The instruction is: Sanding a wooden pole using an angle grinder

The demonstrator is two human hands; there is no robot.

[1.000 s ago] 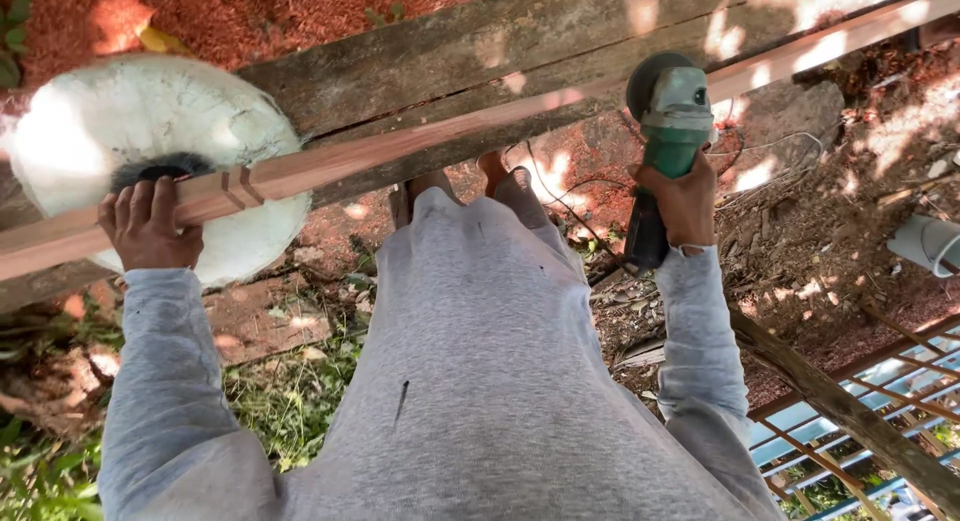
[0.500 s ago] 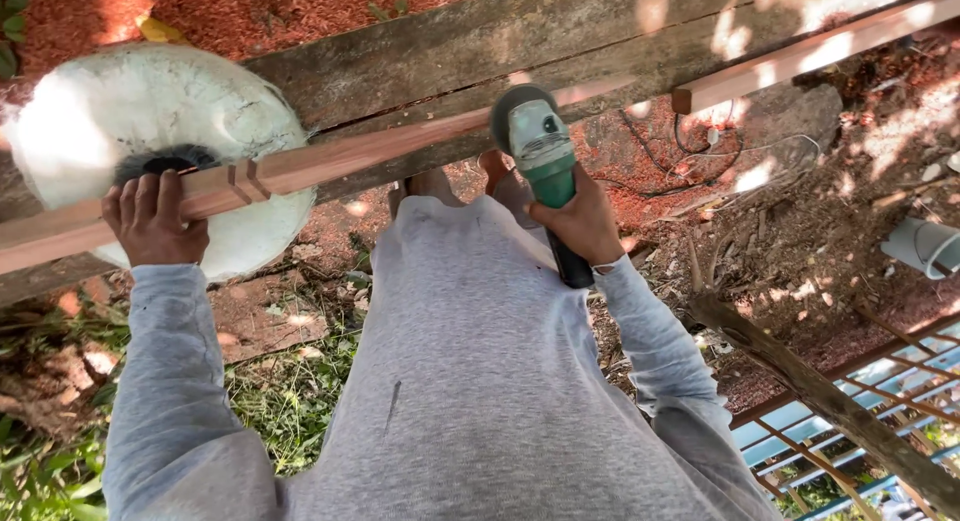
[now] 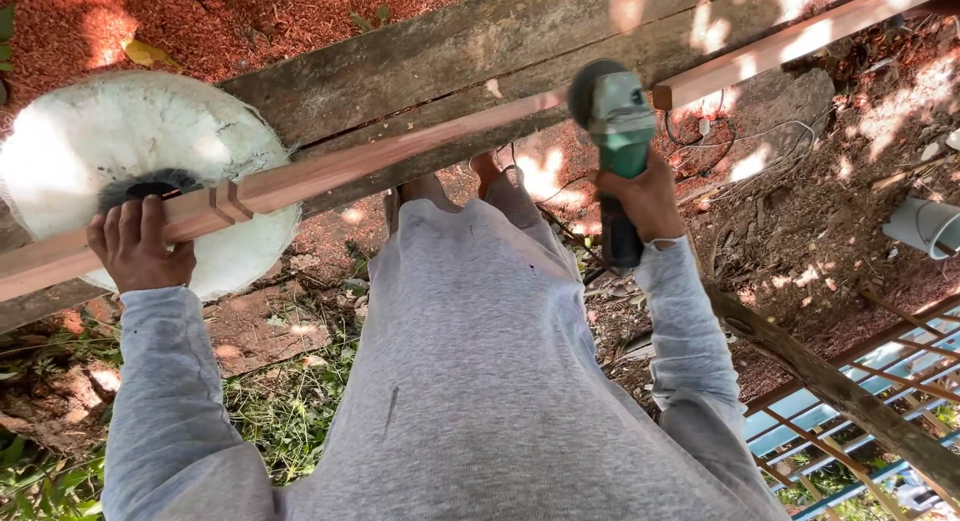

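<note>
A long reddish wooden slat (image 3: 400,156) runs across the view, resting on a weathered grey plank (image 3: 440,51). My left hand (image 3: 140,246) grips the slat near its left end, just left of a notched joint. A green angle grinder (image 3: 618,131) is in my right hand (image 3: 645,196), held by its dark handle. The grinder's head sits on the slat's top surface near the middle right. Grey sleeves cover both arms.
A white round drum (image 3: 130,131) lies under the slat's left part. Red sawdust covers the ground above the plank. Cables (image 3: 700,146), a white pipe end (image 3: 925,226), a branch (image 3: 830,381) and metal grating (image 3: 850,421) are at right. Grass grows at lower left.
My right hand first brought the grinder leftward along the slat, then moved it back right toward the middle. My left hand stayed gripping the slat.
</note>
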